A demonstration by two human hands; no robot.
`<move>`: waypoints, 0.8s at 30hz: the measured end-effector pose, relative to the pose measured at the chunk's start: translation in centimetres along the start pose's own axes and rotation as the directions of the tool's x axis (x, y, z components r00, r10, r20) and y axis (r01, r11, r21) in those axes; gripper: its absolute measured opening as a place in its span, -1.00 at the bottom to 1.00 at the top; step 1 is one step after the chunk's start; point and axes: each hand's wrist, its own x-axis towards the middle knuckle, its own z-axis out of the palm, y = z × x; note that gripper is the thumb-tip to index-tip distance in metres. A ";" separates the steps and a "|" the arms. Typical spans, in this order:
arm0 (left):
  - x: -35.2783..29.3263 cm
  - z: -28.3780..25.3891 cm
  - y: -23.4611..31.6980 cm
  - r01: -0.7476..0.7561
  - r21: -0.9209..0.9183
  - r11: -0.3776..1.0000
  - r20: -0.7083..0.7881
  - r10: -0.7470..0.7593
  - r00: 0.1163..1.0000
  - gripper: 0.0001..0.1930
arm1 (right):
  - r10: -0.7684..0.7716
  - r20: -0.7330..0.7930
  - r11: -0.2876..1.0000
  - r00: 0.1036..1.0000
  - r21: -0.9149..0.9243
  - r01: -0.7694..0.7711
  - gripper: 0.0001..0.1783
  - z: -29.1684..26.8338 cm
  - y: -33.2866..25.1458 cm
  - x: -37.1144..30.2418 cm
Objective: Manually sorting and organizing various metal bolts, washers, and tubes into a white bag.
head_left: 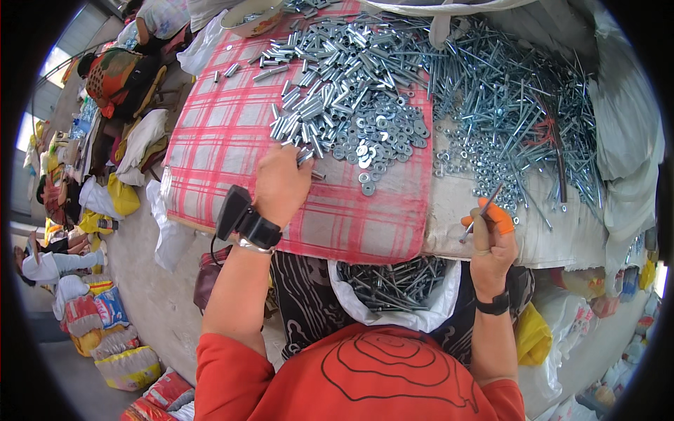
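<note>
My left hand [283, 181] rests at the near edge of a pile of short silver metal sleeves [312, 105], its fingers curled round one metal sleeve [304, 156] and partly hidden. Flat washers [382, 137] lie heaped just right of it. Over the table's front edge, my right hand [493, 249] pinches a thin metal bolt [494, 194], held at a slant. Orange covers sit on some of its fingertips. Small nuts [484, 168] are scattered beyond that hand, with a large heap of long bolts [519, 98] behind them.
A red-and-white checked cloth [217, 147] covers the table's left part. On my lap, a white sack [449, 298] holds many bolts. A bowl [253, 17] stands at the far left. White sheeting [625, 140] hangs on the right. Other people [119, 81] sit at left.
</note>
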 end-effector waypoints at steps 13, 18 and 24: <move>-1.4 -1.4 -0.5 -0.231 0.354 0.906 0.321 0.115 0.940 -0.84 | -0.011 0.038 0.996 0.999 0.091 0.007 -0.76 -0.5 1.2 -0.8; -1.7 -1.0 -0.9 -0.208 0.375 0.903 0.254 0.116 0.960 -0.82 | -0.043 0.077 0.999 0.996 0.033 0.040 -0.79 -0.6 1.5 -0.7; -2.3 -1.9 -0.4 -0.218 -0.016 0.976 0.069 0.218 0.973 -0.72 | -0.008 0.069 0.998 0.998 0.060 0.004 -0.79 -0.6 1.6 -0.7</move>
